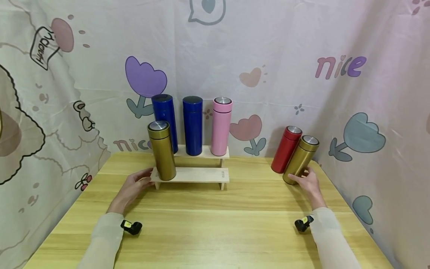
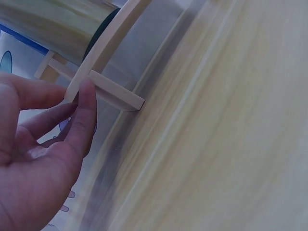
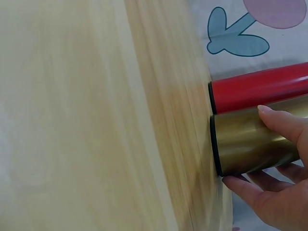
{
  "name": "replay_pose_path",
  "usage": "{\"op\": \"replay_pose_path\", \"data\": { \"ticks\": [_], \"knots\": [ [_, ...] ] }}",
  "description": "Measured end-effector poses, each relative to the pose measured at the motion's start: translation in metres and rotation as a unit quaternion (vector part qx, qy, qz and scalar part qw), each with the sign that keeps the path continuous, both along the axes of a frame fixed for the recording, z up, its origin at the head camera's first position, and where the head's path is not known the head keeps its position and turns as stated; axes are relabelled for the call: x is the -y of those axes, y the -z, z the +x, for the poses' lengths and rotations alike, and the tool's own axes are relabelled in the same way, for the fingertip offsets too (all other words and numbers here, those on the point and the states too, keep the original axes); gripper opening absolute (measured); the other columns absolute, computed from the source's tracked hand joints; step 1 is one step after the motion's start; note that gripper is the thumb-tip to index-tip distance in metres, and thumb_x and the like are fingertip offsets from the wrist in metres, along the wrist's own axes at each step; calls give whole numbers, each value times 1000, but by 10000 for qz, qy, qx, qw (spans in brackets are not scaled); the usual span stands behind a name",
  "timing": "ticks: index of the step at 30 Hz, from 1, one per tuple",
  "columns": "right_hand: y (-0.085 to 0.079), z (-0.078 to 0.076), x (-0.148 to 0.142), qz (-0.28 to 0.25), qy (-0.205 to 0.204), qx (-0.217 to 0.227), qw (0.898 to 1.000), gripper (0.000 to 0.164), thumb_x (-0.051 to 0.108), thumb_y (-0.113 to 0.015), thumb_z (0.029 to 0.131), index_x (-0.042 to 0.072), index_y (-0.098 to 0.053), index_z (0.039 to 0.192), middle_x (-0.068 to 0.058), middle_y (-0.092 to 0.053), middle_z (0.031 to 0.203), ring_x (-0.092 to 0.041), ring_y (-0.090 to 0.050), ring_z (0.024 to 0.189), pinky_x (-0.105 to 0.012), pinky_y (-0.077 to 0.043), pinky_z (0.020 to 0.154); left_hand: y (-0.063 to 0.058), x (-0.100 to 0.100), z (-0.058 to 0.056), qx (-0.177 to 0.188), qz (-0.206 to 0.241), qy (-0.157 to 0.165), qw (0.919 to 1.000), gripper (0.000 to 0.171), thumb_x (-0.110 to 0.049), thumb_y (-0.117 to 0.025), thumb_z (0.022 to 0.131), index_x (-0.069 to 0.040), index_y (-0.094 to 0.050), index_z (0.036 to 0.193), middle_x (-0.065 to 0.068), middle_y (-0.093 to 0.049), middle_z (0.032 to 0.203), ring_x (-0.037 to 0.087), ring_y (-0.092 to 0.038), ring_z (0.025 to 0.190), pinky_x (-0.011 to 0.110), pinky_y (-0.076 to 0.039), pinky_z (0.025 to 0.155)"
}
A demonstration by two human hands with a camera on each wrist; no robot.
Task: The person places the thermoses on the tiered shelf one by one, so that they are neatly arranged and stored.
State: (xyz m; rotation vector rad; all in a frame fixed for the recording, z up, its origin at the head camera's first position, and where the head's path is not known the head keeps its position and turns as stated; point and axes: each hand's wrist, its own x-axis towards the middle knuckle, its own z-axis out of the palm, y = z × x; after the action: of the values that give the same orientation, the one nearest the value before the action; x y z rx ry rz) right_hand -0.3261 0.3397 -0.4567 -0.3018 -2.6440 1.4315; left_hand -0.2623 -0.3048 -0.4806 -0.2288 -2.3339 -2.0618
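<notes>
My left hand (image 1: 136, 184) pinches the left end of the lower board of a two-tier wooden rack (image 1: 198, 175), thumb and fingers on either side of the board's edge (image 2: 103, 53). On that board's left end stands a gold thermos bottle (image 1: 162, 153). On the upper tier stand two blue thermos bottles (image 1: 193, 129) and a pink thermos bottle (image 1: 221, 129). At the right, my right hand (image 1: 309, 184) grips the lower part of another gold thermos bottle (image 3: 260, 139), thumb on one side and fingers on the other. Close beside it stands a red thermos bottle (image 1: 285, 151).
The wooden table (image 1: 215, 231) reaches back to a printed cloth (image 1: 275, 45) that hangs behind and along both sides. A small black camera is strapped at each wrist. The rack's short leg (image 2: 118, 91) rests on the table.
</notes>
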Motion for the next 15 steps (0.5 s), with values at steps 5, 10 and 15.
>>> {"op": "replay_pose_path", "data": {
  "ticks": [5, 10, 15],
  "knots": [
    [1, 2, 0, 21, 77, -22, 10000, 91, 26, -81, 90, -6, -28, 157, -34, -45, 148, -44, -49, 133, -44, -48, 103, 2, 0, -1, 33, -55, -15, 10000, 53, -2, -46, 108, 17, -29, 154, 39, -40, 147, -7, -64, 102, 13, -58, 91],
    [1, 5, 1, 93, 40, -72, 9999, 88, 26, -81, 90, -5, -32, 156, -33, -48, 147, -43, -51, 131, -31, -48, 92, 4, 2, -2, 36, -69, -10, 10000, 53, -3, -46, 108, 16, -29, 154, 41, -38, 148, -7, -64, 102, 13, -58, 91],
    [-5, 7, 5, 33, -77, -124, 9999, 89, 27, -82, 90, -2, -32, 157, -30, -47, 150, -43, -51, 134, -34, -50, 98, 5, 4, -3, -50, -43, 0, 10000, 54, -3, -48, 107, 18, -29, 153, 24, -54, 138, -6, -65, 102, 14, -59, 90]
  ]
}}
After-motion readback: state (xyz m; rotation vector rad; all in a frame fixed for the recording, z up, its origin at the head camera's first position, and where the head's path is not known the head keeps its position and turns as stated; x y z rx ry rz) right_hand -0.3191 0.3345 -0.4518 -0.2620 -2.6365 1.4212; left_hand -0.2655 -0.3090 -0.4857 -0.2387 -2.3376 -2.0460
